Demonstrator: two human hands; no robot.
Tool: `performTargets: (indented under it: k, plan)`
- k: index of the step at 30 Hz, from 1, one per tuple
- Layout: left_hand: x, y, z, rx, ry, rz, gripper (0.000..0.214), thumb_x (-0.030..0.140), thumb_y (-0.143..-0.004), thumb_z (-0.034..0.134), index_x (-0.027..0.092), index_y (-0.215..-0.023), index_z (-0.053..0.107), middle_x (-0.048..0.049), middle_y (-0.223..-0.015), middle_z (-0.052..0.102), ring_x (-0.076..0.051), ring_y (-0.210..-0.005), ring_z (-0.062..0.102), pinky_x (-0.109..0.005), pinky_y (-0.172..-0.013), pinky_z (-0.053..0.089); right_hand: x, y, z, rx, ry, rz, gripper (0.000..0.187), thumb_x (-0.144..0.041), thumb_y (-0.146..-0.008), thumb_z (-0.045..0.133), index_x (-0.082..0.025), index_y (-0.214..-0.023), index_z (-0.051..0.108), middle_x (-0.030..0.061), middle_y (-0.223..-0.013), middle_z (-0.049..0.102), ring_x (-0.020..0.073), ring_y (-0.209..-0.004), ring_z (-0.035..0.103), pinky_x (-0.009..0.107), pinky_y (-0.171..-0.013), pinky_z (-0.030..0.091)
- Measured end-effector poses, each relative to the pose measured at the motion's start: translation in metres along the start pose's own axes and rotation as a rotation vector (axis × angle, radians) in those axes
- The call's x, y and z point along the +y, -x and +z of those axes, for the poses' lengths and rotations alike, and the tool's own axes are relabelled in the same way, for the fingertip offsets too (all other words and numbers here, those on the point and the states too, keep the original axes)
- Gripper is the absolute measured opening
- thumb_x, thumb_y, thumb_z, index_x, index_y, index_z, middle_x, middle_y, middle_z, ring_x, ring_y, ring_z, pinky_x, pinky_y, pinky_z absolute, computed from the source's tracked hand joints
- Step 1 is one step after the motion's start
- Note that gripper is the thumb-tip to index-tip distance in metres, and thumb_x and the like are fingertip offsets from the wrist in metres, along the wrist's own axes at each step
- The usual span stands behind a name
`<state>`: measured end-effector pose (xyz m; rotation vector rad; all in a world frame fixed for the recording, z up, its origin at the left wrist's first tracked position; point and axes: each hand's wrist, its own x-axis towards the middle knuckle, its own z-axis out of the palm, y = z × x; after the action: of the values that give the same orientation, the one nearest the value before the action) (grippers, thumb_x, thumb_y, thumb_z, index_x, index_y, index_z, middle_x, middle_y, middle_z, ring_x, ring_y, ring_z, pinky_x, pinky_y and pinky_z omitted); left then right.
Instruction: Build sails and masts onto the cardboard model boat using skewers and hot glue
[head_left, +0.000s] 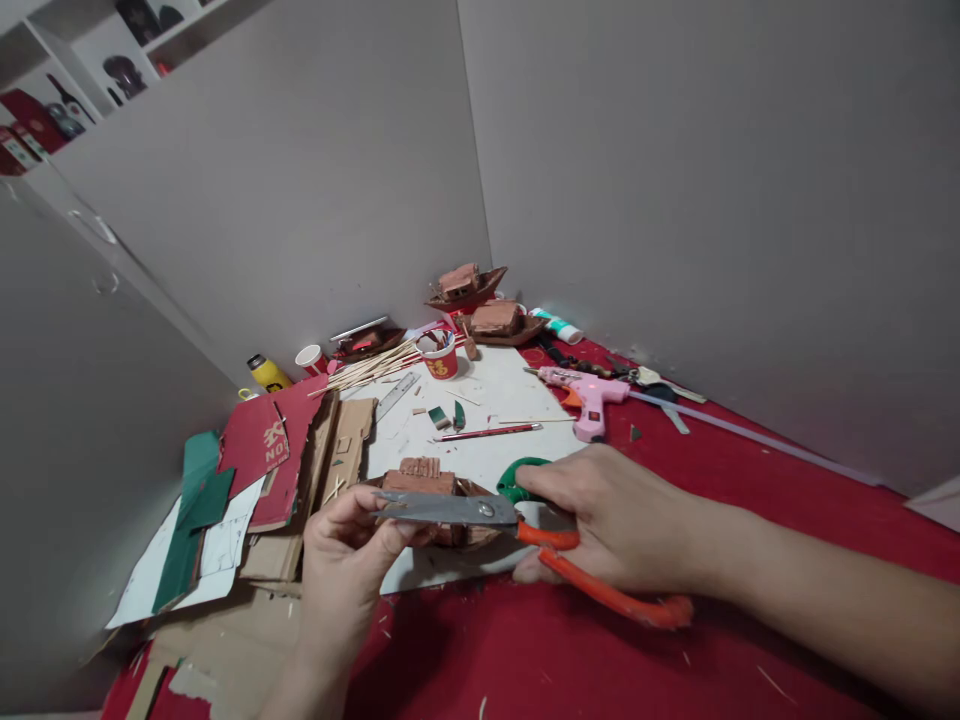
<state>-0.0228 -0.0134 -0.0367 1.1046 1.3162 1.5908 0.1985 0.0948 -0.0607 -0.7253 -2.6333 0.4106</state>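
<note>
Nearest the camera, right side: bare forearm leading to the right hand (619,510), fingers clamped round the green and orange handles of the scissors (457,508). Blades point left, lying roughly level across the near middle; they look almost together, though the exact gap is hard to read. Left hand (345,550) comes in from the near left, thumb and fingertips at the blade tips. Whether it pinches a small piece or just steadies the blades, cannot tell.

Small brown model boat (420,482) sits just beyond and partly behind the scissors, on a white sheet (487,390) laid over the red tabletop (480,650). Ridged strip on top of its cabin; much of the hull is covered.

Step looks like a fine trim. To do it well, the person should keep the left thumb clear of the blade edges, hold any piece square to the cut, and snip in short closes with the tips. Main risk, as judged: nipped fingers, or blades knocking the boat's cabin. Lifting the cut away from the boat would help.

Around it: cardboard (349,430) to the left, pencil (491,433) and paper cup (439,362) farther off, thin sticks (371,367) far left of the cup, pink glue gun (592,395) to the far right.
</note>
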Motion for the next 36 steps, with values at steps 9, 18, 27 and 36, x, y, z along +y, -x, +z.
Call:
performTargets:
  k: [9,18,27,36]
  plan:
    - [0.007,0.001,-0.002,-0.086,-0.043,0.008,0.009,0.022,-0.073,0.079,0.018,-0.075,0.071,-0.0013,-0.068,0.075,-0.014,-0.064,0.070,-0.020,-0.064,0.055,0.003,0.004,-0.001,0.137,-0.002,-0.111,0.047,-0.062,-0.077,0.063,-0.020,-0.061,0.047,-0.0016,-0.051,0.055,0.0116,-0.042,0.044,0.025,-0.046,0.021]
    - [0.009,-0.002,-0.002,-0.051,0.113,-0.036,0.011,0.021,-0.069,0.082,0.018,-0.072,0.072,-0.0011,-0.065,0.074,-0.014,-0.061,0.070,-0.023,-0.063,0.057,0.007,0.002,-0.004,0.185,-0.017,-0.126,0.048,-0.062,-0.081,0.057,-0.022,-0.059,0.042,-0.0026,-0.049,0.048,0.0112,-0.043,0.036,0.027,-0.046,0.021]
    - [0.011,-0.008,-0.006,0.059,0.322,-0.063,0.020,0.025,-0.064,0.084,0.017,-0.073,0.068,0.0016,-0.068,0.067,-0.007,-0.051,0.057,-0.019,-0.051,0.051,0.007,0.003,-0.006,0.169,-0.083,-0.254,0.049,-0.062,-0.073,0.068,-0.022,-0.060,0.043,-0.0046,-0.051,0.047,0.0109,-0.045,0.039,0.026,-0.048,0.024]
    - [0.013,-0.005,-0.006,0.008,0.356,-0.056,0.024,0.022,-0.068,0.081,0.018,-0.080,0.061,0.0014,-0.066,0.066,-0.009,-0.055,0.060,-0.019,-0.055,0.052,0.003,0.004,-0.012,0.161,-0.031,-0.106,0.050,-0.065,-0.070,0.068,-0.018,-0.083,0.057,0.0052,-0.071,0.063,0.0206,-0.062,0.057,0.029,-0.057,0.036]
